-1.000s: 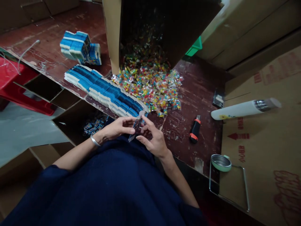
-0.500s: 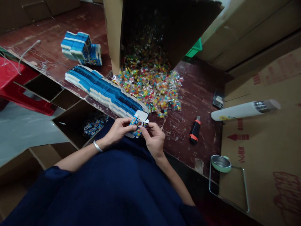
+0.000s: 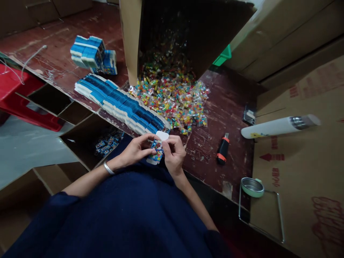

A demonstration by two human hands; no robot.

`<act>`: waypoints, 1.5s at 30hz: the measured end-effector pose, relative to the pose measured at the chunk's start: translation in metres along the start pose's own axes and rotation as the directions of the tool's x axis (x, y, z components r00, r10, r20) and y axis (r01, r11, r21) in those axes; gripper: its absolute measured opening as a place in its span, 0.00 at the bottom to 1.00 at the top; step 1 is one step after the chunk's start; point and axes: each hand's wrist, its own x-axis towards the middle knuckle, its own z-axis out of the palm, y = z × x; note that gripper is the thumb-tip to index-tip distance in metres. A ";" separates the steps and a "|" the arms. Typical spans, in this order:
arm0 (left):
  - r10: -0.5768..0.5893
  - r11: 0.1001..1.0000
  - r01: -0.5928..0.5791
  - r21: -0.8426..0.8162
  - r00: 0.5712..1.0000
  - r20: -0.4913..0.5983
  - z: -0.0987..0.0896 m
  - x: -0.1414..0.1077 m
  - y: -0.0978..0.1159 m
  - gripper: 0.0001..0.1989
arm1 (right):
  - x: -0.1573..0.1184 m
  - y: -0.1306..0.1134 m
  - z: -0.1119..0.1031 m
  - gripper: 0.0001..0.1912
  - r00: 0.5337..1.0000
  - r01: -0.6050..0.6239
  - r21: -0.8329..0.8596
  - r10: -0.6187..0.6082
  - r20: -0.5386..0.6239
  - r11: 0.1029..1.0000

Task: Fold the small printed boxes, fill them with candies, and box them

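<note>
A small blue printed carton [image 3: 157,152] with a raised white flap is held between both hands at the table's front edge. My left hand [image 3: 138,150] grips its left side, thumb on the printed face. My right hand [image 3: 174,152] pinches its right side near the flap. Just beyond the hands ends a long row of flat blue and white cartons [image 3: 120,104]. Behind that row, small clear packets of colourful candy [image 3: 174,96] spill from a large cardboard box [image 3: 131,43] lying open towards me.
Bundled cartons [image 3: 87,50] stand at the back left. A black and orange cutter [image 3: 223,149], a white bottle [image 3: 266,128] and a metal cup [image 3: 252,187] are at the right. Below left, an open box holds small blue packs [image 3: 107,143]; a red stool [image 3: 24,96] stands beyond.
The carton has tilted and moved slightly down between the hands. My left fingers now reach over its top, and my right hand has shifted slightly left beside the flap.
</note>
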 end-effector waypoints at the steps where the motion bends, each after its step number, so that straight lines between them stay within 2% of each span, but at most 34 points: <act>1: -0.010 1.000 0.010 0.002 1.000 -0.017 0.000 0.000 0.000 0.21 | 0.002 0.000 0.000 0.08 1.000 -0.018 0.038 0.018 0.009 0.999; 4: -0.011 0.999 0.007 -0.039 0.995 -0.102 0.002 0.002 0.001 0.23 | 0.007 -0.004 0.001 0.10 0.991 -0.132 0.208 0.132 0.015 0.969; 6: -0.020 0.997 0.011 -0.073 0.992 -0.127 0.002 0.002 0.003 0.26 | 0.012 -0.008 0.002 0.13 0.987 -0.163 0.296 0.160 0.034 0.941; 10: 0.000 1.000 0.000 -0.001 0.992 -0.122 0.000 0.000 0.009 0.24 | 0.023 -0.015 -0.002 0.14 0.972 -0.207 0.292 0.163 0.168 0.934; 14: 0.063 0.991 -0.056 0.120 0.996 -0.056 -0.004 -0.003 0.011 0.23 | 0.032 -0.016 -0.010 0.12 0.917 -0.364 0.269 0.293 0.269 0.892; 17: 0.068 0.991 -0.069 0.111 0.998 0.014 -0.005 -0.003 0.010 0.24 | 0.039 -0.011 -0.015 0.13 0.891 -0.421 0.288 0.331 0.312 0.860; 20: 0.055 0.994 -0.059 0.091 0.998 0.036 -0.005 -0.003 0.010 0.27 | 0.044 -0.006 -0.017 0.15 0.869 -0.462 0.289 0.361 0.339 0.839; 22: 0.040 0.995 -0.042 0.091 0.999 0.021 -0.004 -0.003 0.010 0.28 | 0.045 -0.006 -0.016 0.14 0.881 -0.433 0.289 0.334 0.335 0.854; 26: -0.007 0.999 0.008 0.041 1.000 -0.026 -0.001 -0.005 0.010 0.24 | 0.035 -0.018 -0.014 0.15 0.950 -0.234 0.244 0.168 0.264 0.941; 29: -0.028 1.000 0.028 0.007 0.998 -0.054 0.000 -0.006 0.006 0.19 | 0.028 -0.022 -0.019 0.16 0.956 -0.111 0.165 0.060 0.286 0.980; 31: -0.043 0.999 0.042 -0.014 0.996 -0.074 -0.003 -0.007 0.001 0.19 | 0.029 -0.011 -0.029 0.13 0.952 -0.058 0.091 0.028 0.304 0.994; 33: -0.093 0.996 0.091 -0.023 0.994 -0.062 -0.012 -0.010 -0.003 0.20 | 0.036 0.012 -0.044 0.12 0.978 -0.046 -0.078 0.061 0.201 0.996; 34: -0.130 0.992 0.130 -0.007 0.991 -0.040 -0.019 -0.012 -0.004 0.21 | 0.041 0.026 -0.052 0.14 0.991 -0.067 -0.199 0.089 0.100 0.978; 35: -0.165 0.986 0.165 0.034 0.986 -0.013 -0.027 -0.014 -0.005 0.22 | 0.045 0.041 -0.061 0.16 0.994 -0.095 -0.330 0.108 0.022 0.939; 36: -0.195 0.976 0.193 0.101 0.981 0.013 -0.036 -0.017 -0.003 0.22 | 0.050 0.055 -0.069 0.17 0.993 -0.106 -0.448 0.119 -0.001 0.888; 39: -0.277 0.890 0.211 0.405 0.954 0.113 -0.065 -0.024 0.010 0.25 | 0.059 0.084 -0.083 0.16 0.989 0.025 -0.644 0.074 0.126 0.764; 42: -0.415 0.751 0.156 0.642 0.868 0.274 -0.084 -0.027 0.030 0.25 | 0.061 0.094 -0.086 0.12 0.976 0.152 -0.709 0.011 0.220 0.689; 44: -0.471 0.716 0.126 0.687 0.813 0.341 -0.088 -0.027 0.040 0.18 | 0.060 0.093 -0.084 0.10 0.981 0.157 -0.702 -0.030 0.190 0.694; 45: -0.477 0.726 0.135 0.674 0.805 0.352 -0.086 -0.025 0.042 0.15 | 0.060 0.090 -0.083 0.09 0.987 0.140 -0.676 -0.051 0.150 0.724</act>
